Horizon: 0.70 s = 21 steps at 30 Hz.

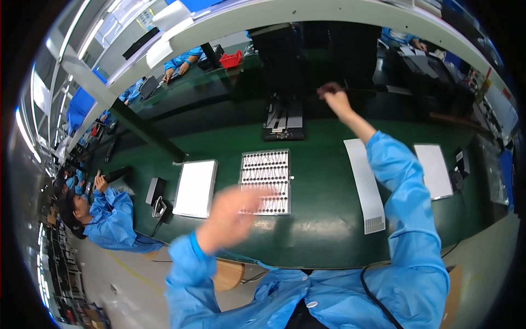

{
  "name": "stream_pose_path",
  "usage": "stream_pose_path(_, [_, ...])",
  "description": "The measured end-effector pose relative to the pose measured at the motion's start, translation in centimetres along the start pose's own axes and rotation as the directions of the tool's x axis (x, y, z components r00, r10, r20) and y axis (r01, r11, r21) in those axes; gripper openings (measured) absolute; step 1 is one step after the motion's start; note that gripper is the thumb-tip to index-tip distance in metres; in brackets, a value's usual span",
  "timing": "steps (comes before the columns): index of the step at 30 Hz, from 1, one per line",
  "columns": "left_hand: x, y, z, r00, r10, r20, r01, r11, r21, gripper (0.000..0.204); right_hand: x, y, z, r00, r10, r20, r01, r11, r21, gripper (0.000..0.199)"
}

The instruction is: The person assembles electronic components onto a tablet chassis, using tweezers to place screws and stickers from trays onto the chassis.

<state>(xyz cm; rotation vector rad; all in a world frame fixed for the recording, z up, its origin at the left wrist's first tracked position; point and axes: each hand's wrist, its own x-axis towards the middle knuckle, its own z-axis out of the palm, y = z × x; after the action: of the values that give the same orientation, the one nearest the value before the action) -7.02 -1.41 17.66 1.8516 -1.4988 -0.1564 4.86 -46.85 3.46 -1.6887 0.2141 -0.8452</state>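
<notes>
My left hand [230,216] is smeared by motion in front of the lower left corner of a clear tray [265,167]. The tray holds rows of small round black parts with thin wire leads. Whether the fingers hold anything does not show. My right hand [335,100] reaches far forward over the dark back part of the bench; its fingers are blurred and in shadow. To its left and nearer me lies a flat black device with an open, silver-and-black inside [284,118]. Below my right forearm rests a long white sheet [364,183] with a printed grid at its near end.
On the green bench [312,236] a white pad [195,188] lies left of the tray, beside a small black box [155,191] with a cable. Another white pad [433,170] lies at right. A post [148,131] rises at left. Co-workers [109,214] sit around.
</notes>
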Motion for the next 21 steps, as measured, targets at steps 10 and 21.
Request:
stream_pose_path(10, [31.0, -34.2, -20.0, 0.818, -0.465, -0.339, 0.052, 0.646, -0.762, 0.061, 18.2, -11.8, 2.0, 0.948, 0.235, 0.215, -0.275, 0.945, 0.177, 0.092])
stream_pose_path(21, [45.6, -35.7, -17.9, 0.791, -0.588, 0.166, 0.388, 0.273, -0.88, 0.088, 29.3, -8.3, 7.5, 0.915, 0.257, 0.31, -0.348, 0.892, 0.288, 0.097])
